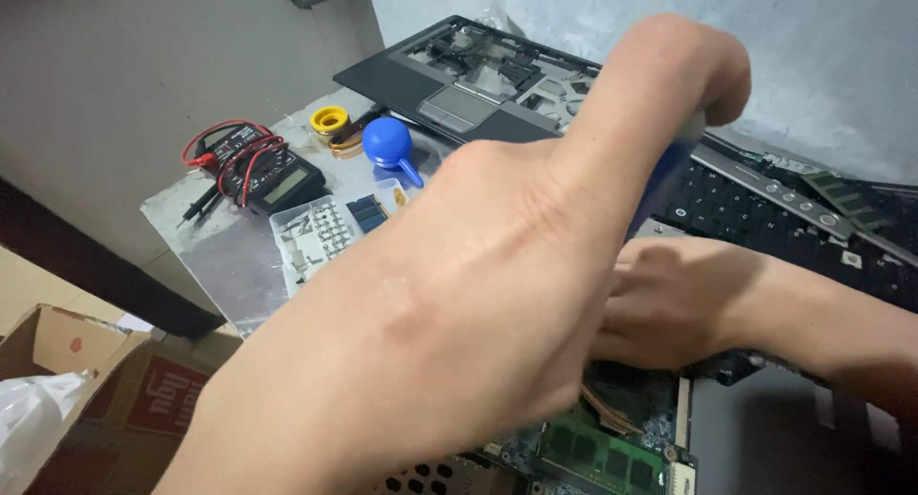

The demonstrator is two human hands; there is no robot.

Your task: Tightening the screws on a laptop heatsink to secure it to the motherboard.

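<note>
My left hand (497, 265) has its grip pinching a blue-handled tool (669, 175), pointing down at the green board (593, 447) just under it. My right hand (669, 304) rests on the board; its grip I cannot tell. I should push straight and gently.

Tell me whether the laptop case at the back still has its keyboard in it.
Out. The black laptop case shows bare frame and inner parts above its touchpad, and a black keyboard lies loose to its right, beside the left hand.
</note>
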